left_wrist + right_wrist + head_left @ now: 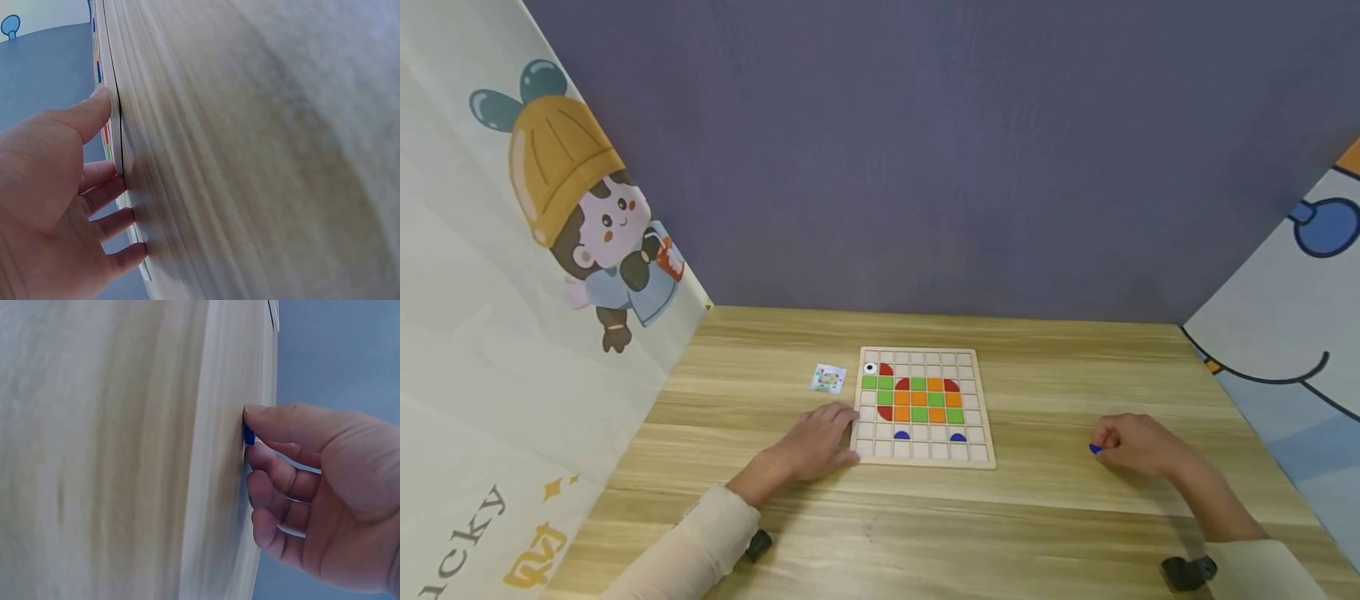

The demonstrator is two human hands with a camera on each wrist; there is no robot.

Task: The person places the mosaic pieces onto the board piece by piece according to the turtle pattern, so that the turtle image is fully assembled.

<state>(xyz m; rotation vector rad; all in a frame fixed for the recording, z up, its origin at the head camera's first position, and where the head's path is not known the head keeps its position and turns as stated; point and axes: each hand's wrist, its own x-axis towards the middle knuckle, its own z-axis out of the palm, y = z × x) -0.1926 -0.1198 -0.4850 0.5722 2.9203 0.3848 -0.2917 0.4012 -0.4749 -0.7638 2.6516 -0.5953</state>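
My right hand (1138, 446) is low over the table, right of the board, pinching a small blue puzzle piece (1096, 449) between thumb and index finger. In the right wrist view, that blue piece (249, 433) shows edge-on at the tabletop; its full outline is hidden. A wooden grid board (985, 454) holds green, orange and red pieces in a turtle-like shape, with a white eye piece (870, 368). Two blue half-round pieces, one left (902, 435) and one right (958, 437), sit below the body. My left hand (816, 443) touches the board's left edge with fingers and thumb spread.
A small picture card (828, 378) lies left of the board, near its upper corner. The wood-grain table (1037, 517) ends at a dark blue back wall (925, 167). Printed panels stand on the left (475, 292) and right (1285, 333).
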